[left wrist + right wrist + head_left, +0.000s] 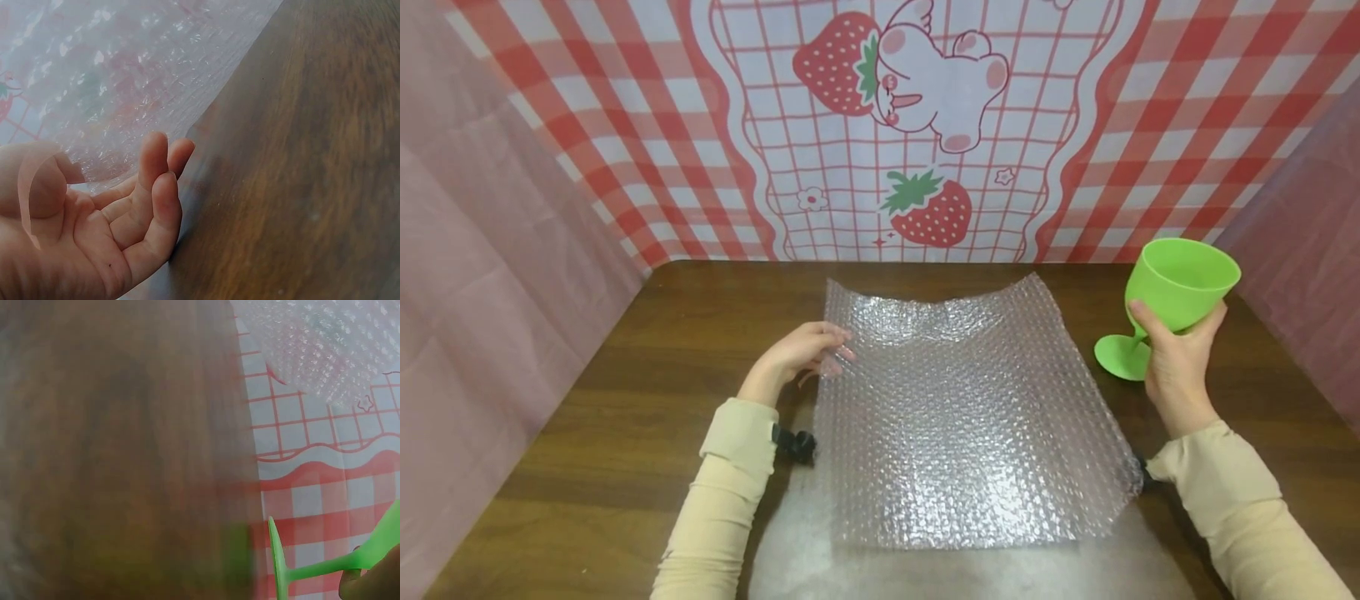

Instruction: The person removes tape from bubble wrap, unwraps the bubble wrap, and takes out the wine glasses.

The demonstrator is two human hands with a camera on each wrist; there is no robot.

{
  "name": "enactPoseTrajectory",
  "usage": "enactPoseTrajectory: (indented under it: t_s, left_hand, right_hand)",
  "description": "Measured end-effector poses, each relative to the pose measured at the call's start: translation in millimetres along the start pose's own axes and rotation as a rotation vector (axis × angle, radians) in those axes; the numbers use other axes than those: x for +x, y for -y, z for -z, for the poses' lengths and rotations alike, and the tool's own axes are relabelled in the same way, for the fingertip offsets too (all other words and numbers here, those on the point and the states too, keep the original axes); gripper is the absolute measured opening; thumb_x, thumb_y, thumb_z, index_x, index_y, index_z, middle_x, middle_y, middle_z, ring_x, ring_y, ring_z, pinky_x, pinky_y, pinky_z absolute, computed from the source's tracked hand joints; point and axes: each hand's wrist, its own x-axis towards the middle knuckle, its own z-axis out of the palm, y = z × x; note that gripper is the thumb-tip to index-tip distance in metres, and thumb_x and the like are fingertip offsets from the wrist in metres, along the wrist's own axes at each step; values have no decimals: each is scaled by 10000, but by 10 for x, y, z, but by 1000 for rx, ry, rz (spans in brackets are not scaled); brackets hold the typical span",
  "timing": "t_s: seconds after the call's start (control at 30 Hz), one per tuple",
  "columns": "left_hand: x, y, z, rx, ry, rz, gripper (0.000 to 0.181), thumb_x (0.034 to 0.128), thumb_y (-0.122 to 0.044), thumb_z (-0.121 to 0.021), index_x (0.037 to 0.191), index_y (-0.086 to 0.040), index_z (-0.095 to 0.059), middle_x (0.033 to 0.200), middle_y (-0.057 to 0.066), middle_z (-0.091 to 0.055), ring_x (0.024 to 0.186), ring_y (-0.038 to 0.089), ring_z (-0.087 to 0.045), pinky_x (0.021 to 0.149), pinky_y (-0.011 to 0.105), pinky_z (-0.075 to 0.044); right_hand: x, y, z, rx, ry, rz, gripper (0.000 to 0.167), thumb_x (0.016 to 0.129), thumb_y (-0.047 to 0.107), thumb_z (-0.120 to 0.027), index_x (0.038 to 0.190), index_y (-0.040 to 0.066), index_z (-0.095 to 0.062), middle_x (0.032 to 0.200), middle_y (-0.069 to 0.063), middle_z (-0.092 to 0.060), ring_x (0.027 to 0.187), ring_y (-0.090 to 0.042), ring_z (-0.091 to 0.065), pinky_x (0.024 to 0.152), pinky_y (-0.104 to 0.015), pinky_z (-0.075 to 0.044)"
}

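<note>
A clear sheet of bubble wrap [955, 417] spreads across the middle of the table, its far corners curling upward. At its left edge my left hand [808, 346] pinches the wrap between thumb and fingertips; the other fingers are bent in the left wrist view, where the wrap [144, 69] rises beyond the hand [106, 225]. A thin translucent strip [28, 200] lies by the thumb. On the right, my right hand [1183, 367] grips a bright green goblet [1180, 283] around the lower bowl. The goblet is tilted, its foot to the left; the right wrist view shows its stem and foot.
Beneath the wrap's near part is a pale grey surface [805, 542] on the brown wooden table [602, 433]. A red-checked cloth with strawberries [925, 208] hangs at the back edge. Pink curtains [497, 250] stand at both sides.
</note>
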Motion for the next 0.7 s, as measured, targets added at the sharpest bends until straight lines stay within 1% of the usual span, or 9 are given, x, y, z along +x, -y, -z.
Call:
enactPoseTrajectory:
  t_s: [0.2,0.4,0.57,0.7]
  left_hand:
    - [1,8,8,8,2,-5,319,956,-141,-421,1213,34,-490,993,151,-659,626,115,-627,583,239,-509]
    - [-2,-5,5,12,5,-10,319,955,-141,-420,1213,34,-488,1009,160,-656,633,117,-628,581,240,-507]
    - [2,-7,10,20,8,-14,323,956,-147,-415,1214,34,-485,1005,149,-660,635,117,-628,574,233,-499]
    - [7,0,13,10,8,-10,323,955,-146,-417,1211,39,-483,1002,150,-661,630,115,-627,567,226,-493]
  right_hand:
    - [2,-22,33,-6,-32,-43,722,670,-202,-656,1221,134,-331,1154,-73,-465,986,-160,-496,757,-182,-491]
    - [8,-7,29,-74,-56,-74,734,665,-192,-667,1216,152,-325,1146,-46,-463,990,-139,-491,782,-170,-471]
    - [0,-3,26,-101,-75,-103,726,657,-182,-679,1201,151,-332,1132,-40,-464,967,-134,-495,746,-159,-482]
    - [-14,-5,30,-129,-89,-149,719,651,-167,-694,1183,151,-330,1116,-23,-468,934,-114,-505,706,-150,-492]
